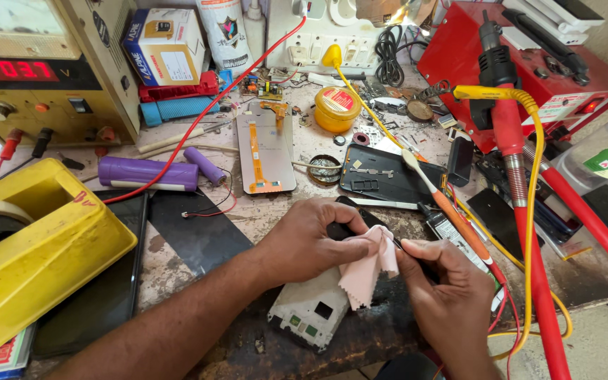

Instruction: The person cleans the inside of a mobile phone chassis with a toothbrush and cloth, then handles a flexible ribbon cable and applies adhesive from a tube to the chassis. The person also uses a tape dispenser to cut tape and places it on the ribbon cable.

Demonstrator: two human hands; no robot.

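My left hand (311, 239) holds a small dark part wrapped in a pink cloth (367, 271) at the middle of the bench. My right hand (441, 281) pinches the cloth's upper edge against a thin dark tool, fingertips touching the left hand. Right under the cloth lies an opened phone frame (311, 309), white with green spots. What the cloth covers is mostly hidden.
A phone screen panel (267, 148) with an orange flex and a black back cover (381, 179) lie further back. A yellow tape dispenser (29, 246) is at left, purple cells (148, 172) behind it, a power supply (36, 70) at far left. A red soldering station (522, 63) and a toothbrush (445, 204) are at right.
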